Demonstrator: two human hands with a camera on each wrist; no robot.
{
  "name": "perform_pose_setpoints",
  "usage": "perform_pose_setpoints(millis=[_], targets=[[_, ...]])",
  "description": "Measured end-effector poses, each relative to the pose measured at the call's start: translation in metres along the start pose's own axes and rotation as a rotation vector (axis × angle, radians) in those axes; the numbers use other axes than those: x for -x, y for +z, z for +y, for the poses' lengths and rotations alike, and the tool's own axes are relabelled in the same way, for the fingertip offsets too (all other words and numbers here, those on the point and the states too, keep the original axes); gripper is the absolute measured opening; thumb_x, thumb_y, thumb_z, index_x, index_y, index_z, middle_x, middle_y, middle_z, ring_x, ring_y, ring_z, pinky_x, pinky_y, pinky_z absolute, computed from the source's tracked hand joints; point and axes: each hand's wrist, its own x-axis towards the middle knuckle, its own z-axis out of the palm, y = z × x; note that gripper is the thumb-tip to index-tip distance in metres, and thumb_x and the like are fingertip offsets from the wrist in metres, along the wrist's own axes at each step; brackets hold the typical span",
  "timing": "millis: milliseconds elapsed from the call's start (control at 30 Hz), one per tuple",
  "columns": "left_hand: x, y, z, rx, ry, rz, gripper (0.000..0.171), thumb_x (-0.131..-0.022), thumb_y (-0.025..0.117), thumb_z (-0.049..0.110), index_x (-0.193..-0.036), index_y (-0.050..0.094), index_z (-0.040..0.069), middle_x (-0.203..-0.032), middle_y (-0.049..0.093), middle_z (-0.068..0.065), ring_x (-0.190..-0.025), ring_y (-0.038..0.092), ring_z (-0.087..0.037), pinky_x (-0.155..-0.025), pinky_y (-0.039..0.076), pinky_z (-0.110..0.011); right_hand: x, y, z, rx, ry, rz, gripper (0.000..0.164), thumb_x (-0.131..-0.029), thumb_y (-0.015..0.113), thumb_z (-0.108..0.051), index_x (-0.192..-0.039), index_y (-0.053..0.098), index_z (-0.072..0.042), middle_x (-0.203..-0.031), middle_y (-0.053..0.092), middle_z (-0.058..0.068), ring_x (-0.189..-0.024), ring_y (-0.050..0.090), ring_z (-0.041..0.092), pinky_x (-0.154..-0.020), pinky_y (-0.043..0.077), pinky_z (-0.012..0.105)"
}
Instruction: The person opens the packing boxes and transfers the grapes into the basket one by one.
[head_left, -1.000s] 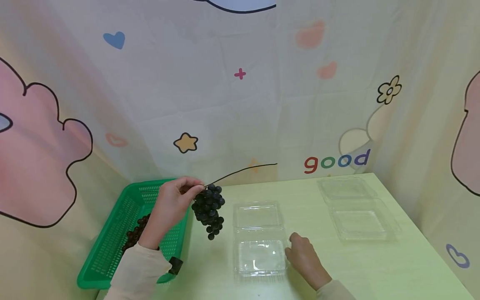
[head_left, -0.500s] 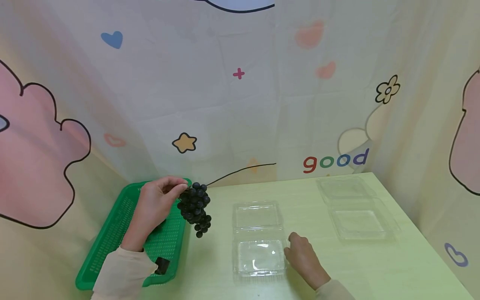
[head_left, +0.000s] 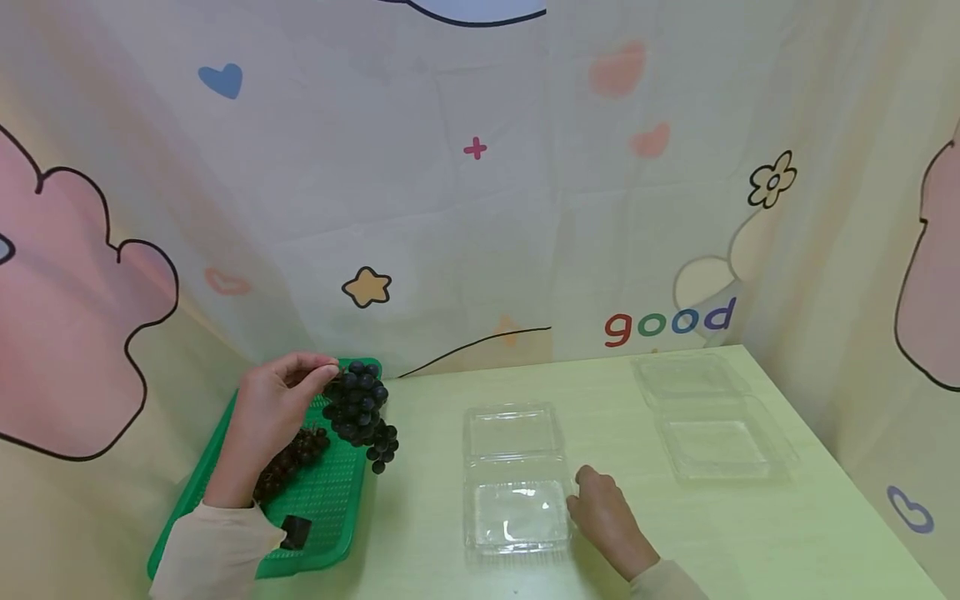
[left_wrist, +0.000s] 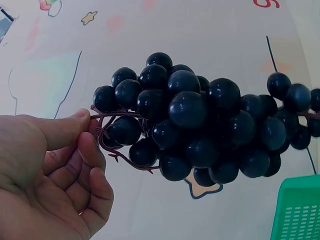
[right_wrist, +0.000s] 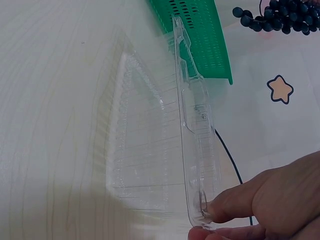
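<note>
In the head view my left hand (head_left: 266,412) holds a bunch of dark grapes (head_left: 357,408) up by its stem, above the right side of a green basket (head_left: 341,492). The left wrist view shows the thumb and index finger pinching the brown stem (left_wrist: 120,114), with the round black grapes (left_wrist: 202,132) hanging free. My right hand (head_left: 609,518) is at the right edge of an opened clear plastic clamshell box (head_left: 517,468) on the table. Up close in the right wrist view, its thumb (right_wrist: 232,202) and fingers pinch the rim of that box (right_wrist: 192,145).
A second bunch of grapes (head_left: 294,460), reddish-brown, lies in the basket, partly hidden by my left forearm. Another opened clear clamshell box (head_left: 718,443) sits at the table's right side. A patterned curtain (head_left: 480,225) hangs behind the pale table (head_left: 420,533).
My left hand has moved left with the dark grapes, from above the table to the basket's right side. The right hand has stayed at the box's edge.
</note>
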Motion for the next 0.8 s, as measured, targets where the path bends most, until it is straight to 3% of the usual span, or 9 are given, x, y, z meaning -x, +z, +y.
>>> perform_pose_setpoints(millis=[200, 367, 800], targets=[[0.000, -0.014, -0.005, 0.037, -0.011, 0.018, 0.030, -0.104, 0.065, 0.026, -0.116, 0.073, 0.000, -0.112, 0.073, -0.014, -0.088, 0.063, -0.001, -0.074, 0.051, -0.017, 0.000, 0.001, 0.001, 0.002, 0.003, 0.002, 0.026, -0.085, 0.067, 0.005, -0.107, 0.061, 0.018, -0.097, 0.068, 0.035, -0.064, 0.058, 0.024, -0.059, 0.054, 0.039], [0.002, -0.025, -0.013, 0.009, -0.022, 0.045, 0.034, -0.104, 0.064, 0.031, -0.118, 0.073, 0.000, -0.113, 0.072, -0.015, -0.086, 0.061, 0.006, -0.072, 0.050, -0.016, 0.000, 0.001, 0.001, 0.017, -0.016, 0.021, 0.024, -0.084, 0.068, 0.005, -0.104, 0.061, 0.017, -0.094, 0.068, 0.034, -0.065, 0.058, 0.025, -0.060, 0.055, 0.041], [0.010, -0.048, -0.041, -0.021, -0.060, 0.062, 0.039, -0.104, 0.064, 0.035, -0.121, 0.073, 0.002, -0.113, 0.071, -0.002, -0.088, 0.062, 0.003, -0.072, 0.050, -0.014, 0.000, 0.003, 0.002, 0.038, -0.041, 0.042, 0.022, -0.083, 0.070, 0.006, -0.100, 0.061, 0.017, -0.089, 0.067, 0.034, -0.065, 0.062, 0.028, -0.059, 0.056, 0.045]])
